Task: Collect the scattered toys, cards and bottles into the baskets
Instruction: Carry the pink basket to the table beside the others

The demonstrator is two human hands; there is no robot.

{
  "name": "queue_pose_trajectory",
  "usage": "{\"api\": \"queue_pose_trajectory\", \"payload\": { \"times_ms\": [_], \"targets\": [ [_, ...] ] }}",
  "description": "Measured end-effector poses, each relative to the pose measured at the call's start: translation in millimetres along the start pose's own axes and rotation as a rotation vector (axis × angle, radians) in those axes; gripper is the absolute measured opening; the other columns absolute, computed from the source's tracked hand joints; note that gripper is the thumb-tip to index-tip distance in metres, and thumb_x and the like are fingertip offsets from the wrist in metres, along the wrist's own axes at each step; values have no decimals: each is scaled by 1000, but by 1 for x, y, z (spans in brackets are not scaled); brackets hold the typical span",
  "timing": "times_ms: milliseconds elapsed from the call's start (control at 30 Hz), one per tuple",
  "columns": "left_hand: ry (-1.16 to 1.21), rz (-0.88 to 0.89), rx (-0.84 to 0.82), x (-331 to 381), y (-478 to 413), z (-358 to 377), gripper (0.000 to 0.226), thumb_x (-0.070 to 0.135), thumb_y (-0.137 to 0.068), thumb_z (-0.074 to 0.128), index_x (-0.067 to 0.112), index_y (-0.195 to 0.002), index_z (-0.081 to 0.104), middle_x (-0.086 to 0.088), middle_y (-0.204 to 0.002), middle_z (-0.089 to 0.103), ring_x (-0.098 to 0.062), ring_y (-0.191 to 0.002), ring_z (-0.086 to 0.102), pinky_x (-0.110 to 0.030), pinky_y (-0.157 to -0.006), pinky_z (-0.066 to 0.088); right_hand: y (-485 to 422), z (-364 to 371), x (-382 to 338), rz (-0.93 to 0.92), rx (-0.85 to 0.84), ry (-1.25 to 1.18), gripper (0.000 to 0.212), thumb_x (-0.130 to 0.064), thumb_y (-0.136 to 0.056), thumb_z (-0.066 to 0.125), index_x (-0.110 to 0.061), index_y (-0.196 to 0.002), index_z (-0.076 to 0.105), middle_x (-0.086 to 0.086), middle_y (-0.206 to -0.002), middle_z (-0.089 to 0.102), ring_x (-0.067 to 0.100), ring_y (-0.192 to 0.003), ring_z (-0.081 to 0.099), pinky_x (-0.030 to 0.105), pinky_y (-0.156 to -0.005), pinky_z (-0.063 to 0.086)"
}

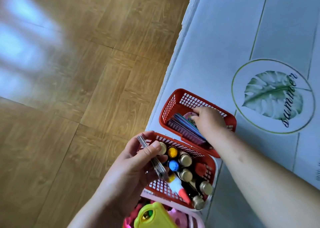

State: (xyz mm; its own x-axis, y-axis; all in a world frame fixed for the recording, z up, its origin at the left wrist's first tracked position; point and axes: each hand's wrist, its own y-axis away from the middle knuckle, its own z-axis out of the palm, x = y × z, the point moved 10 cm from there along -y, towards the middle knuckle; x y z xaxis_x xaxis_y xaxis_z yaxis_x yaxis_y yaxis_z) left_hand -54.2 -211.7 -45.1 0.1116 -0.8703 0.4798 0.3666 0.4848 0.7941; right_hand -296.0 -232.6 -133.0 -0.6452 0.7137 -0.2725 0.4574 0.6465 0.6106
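"Summer" is printed across a leaf print (273,96) on the white mat (216,54), beyond the bottle basket (210,172). A card stack (155,160) is pinched between thumb and fingers of the left hand (131,169) over that basket's rim. Just beyond it, the card basket (170,106) is entered by the right hand (209,120), whose fingers are curled down at the cards (183,125); whether anything is gripped cannot be told.

Wood-patterned floor (69,89) borders a pale mat (216,54) bearing a leaf print (271,94).

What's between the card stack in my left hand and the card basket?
Only your right hand, reaching into the card basket; otherwise the way from the card stack in your left hand looks open.
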Motion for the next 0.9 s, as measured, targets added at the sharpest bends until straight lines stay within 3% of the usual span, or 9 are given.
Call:
{"api": "queue_pose_trajectory", "payload": {
  "times_ms": [67, 167, 233, 300, 467, 533, 633, 767, 900],
  "targets": [
    [-36, 16, 0, 3, -5, 13, 53, 18, -65, 81, 18, -116, 65, -14, -87, 66, -24, -75, 66, -38, -62, 54, 9, -10, 6, -17, 48, -29, 40, -25, -98, 52, -12, -136, 53, 11, -133, 58, 28, -123, 54, 32, -102, 41],
    [-163, 50, 8, 12, -15, 35, 52, 23, -69, 78, 23, -118, 60, -7, -88, 71, -19, -72, 68, -37, -67, 53, 37, -54, 25, -26, 363, -282, 25, -21, -95, 54, -17, -117, 67, 3, -115, 69, 21, -108, 63, 23, -88, 42],
    [-367, 90, 14, 16, -29, 60, 59, 30, -67, 78, 24, -121, 54, -3, -94, 75, -16, -76, 72, -35, -67, 55, 61, -79, 59, 40, 541, -478, 20, -19, -93, 55, -19, -106, 70, -1, -106, 72, 17, -102, 64, 23, -85, 43],
    [-604, 149, 12, 17, -47, 88, 64, 33, -69, 84, 24, -123, 51, 0, -100, 73, -14, -84, 73, -35, -76, 59, 81, -81, 95, 140, 612, -618, 18, -19, -92, 55, -21, -101, 70, -2, -101, 73, 16, -99, 65, 26, -87, 46],
    [-1344, 274, -54, -18, -107, 161, 68, 50, -68, 79, 24, -123, 47, -4, -114, 59, -23, -99, 63, -39, -89, 54, 115, -49, 152, 303, 653, -831, 22, -33, -83, 50, -28, -94, 68, -8, -88, 72, 18, -87, 68, 47, -80, 55],
    [-1498, 350, -35, -28, -124, 183, 66, 48, -73, 75, 20, -125, 46, -7, -119, 57, -28, -105, 59, -35, -90, 50, 122, -36, 163, 320, 645, -862, 19, -32, -83, 51, -31, -93, 68, -10, -87, 72, 15, -86, 68, 47, -78, 55],
    [-1465, 486, 30, -29, -134, 199, 68, 40, -79, 73, 19, -135, 39, -10, -126, 49, -30, -112, 55, -31, -88, 42, 129, -24, 171, 299, 644, -884, 16, -20, -91, 57, -31, -94, 67, -10, -88, 71, 11, -87, 67, 37, -78, 55],
    [-1506, 598, 96, -39, -137, 193, 67, 37, -83, 71, 16, -136, 35, -11, -130, 40, -33, -114, 52, -36, -89, 42, 134, -14, 175, 290, 627, -872, 16, -19, -92, 57, -30, -94, 68, -12, -88, 70, 5, -84, 63, 7, -70, 42],
    [-1692, 598, 133, -55, -138, 187, 63, 40, -85, 68, 18, -132, 32, -12, -127, 38, -36, -109, 55, -40, -82, 46, 138, -5, 181, 293, 613, -884, 16, -19, -92, 57, -30, -96, 68, -12, -88, 70, 2, -82, 63, 3, -68, 39]
  ]
}}
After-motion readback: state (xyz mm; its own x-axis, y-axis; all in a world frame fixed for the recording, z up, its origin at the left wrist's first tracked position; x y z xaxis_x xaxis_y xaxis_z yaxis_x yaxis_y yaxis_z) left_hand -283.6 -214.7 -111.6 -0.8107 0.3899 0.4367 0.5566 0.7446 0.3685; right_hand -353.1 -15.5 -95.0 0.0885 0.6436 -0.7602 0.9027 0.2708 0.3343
